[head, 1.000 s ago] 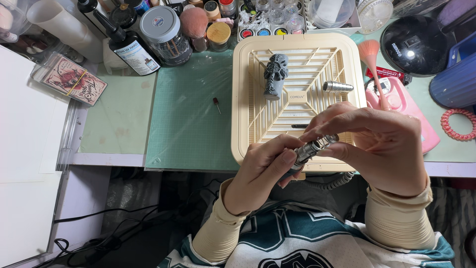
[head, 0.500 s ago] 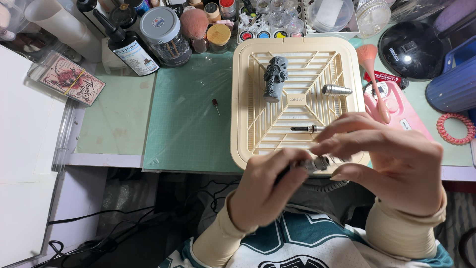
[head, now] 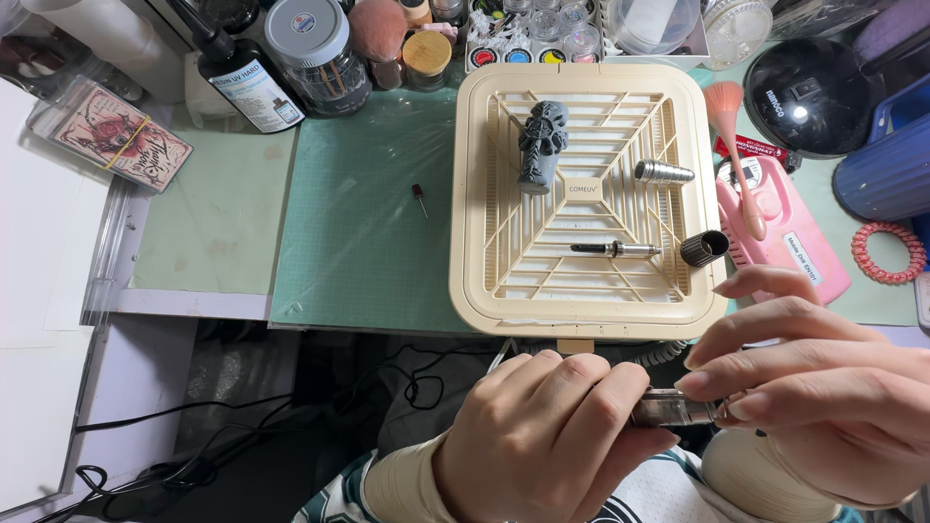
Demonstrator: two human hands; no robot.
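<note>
Both hands are down at the near edge, below the desk line, working one small part between them. Left hand (head: 547, 436) is curled into a fist around a metal handpiece (head: 673, 409), so most of the body is buried in the palm and only a short silvery, partly see-through section pokes out to the right. Right hand (head: 823, 402) has its fingertips pinched on that exposed end, with the other fingers fanned out loose above it. Can't tell whether it's twisting or just steadying.

Handling-wise, I'd guess the piece is rigid and fairly light, with smooth metal that's probably a bit slippery, so the full-fist grip on the barrel makes sense, with fingertips only on the narrow end collar. Squeezing that clear-looking bit hard seems like a bad idea.

Beyond the hands sits a cream slotted tray (head: 484, 194) on a green cutting mat (head: 358, 223). On the tray there's a grey skull figure (head: 541, 145) at the far side, a ribbed silver sleeve (head: 665, 173) to the right, a thin shaft-like pin (head: 615, 250) nearer, and a dark cap (head: 704, 248) right at the tray's right rim. A tiny red-tipped bit (head: 419, 197) lies alone on the mat, left of the tray. Right of the tray is a pink unit (head: 790, 257) with a pink brush (head: 731, 136) lying across it.
</note>
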